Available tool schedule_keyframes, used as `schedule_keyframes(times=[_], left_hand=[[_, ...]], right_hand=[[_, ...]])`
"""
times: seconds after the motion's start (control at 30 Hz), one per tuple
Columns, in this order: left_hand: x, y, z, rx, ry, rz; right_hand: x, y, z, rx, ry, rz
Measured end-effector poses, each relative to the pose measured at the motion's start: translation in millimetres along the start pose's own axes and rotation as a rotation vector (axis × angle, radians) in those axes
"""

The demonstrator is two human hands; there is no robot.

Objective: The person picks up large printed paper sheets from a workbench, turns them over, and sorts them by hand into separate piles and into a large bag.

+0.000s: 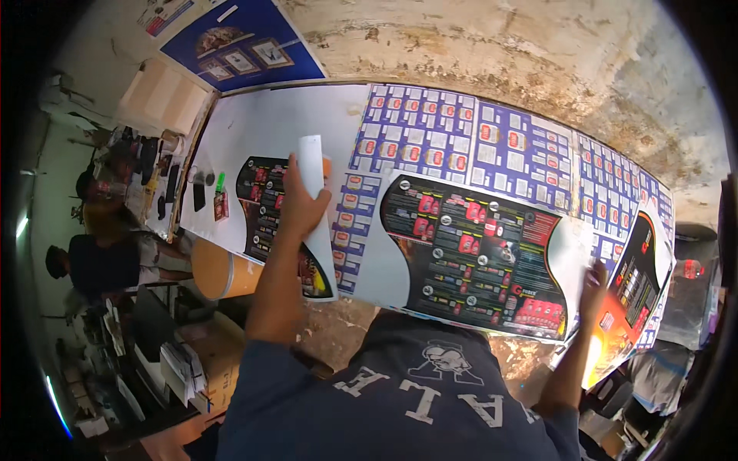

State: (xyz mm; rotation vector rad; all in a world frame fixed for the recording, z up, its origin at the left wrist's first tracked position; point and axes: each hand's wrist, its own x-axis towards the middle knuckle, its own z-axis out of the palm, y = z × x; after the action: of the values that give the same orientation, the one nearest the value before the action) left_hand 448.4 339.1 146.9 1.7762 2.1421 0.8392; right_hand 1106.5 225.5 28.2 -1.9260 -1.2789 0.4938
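My left hand (298,203) grips a white rolled sheet (311,165) that stands up from a glossy black printed poster (265,203) on the work table (254,127). My right hand (593,278) lies flat with fingers spread on the right end of a large black poster (469,257) showing red products, near its white curved margin. Under both posters lie blue and white printed sheets (461,138) covering the table top.
A cardboard tube (223,270) sits under the table's left edge. Small tools, a green marker (220,182) and dark objects lie at the table's far left. A person in a dark shirt (100,265) sits at left. An orange and black poster (630,307) hangs off the right end.
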Motion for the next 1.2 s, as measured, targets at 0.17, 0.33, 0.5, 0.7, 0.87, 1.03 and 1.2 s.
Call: schedule_keyframes(times=[0.17,0.33,0.5,0.7,0.87,1.03,1.2], left_hand=[[7,-63,-22,-0.473,-0.157,-0.266],[3,-42,-12,-0.44,-0.376,-0.246],[-62,-34,-9,-0.302,-0.477,0.188],[-110,-24,3,-0.291,-0.42,0.015],[-100,-34,-15,-0.615,-0.214,-0.197],[-73,-75,-49,-0.074,-0.275,-0.187],[-85,-90,-45,-0.034,-0.222,-0.211]], right_hand=[[-6,-240,250,-0.04,-0.493,-0.324],[-8,-324,374,-0.492,-0.535,-0.548],[-31,-303,412,0.001,-0.673,-0.42],[-92,-377,386,0.687,-1.274,0.293],[-119,-358,366,0.333,-1.174,0.05],[-187,-302,306,-0.16,-1.08,-0.841],[-242,-261,297,-0.351,-0.785,-1.132]])
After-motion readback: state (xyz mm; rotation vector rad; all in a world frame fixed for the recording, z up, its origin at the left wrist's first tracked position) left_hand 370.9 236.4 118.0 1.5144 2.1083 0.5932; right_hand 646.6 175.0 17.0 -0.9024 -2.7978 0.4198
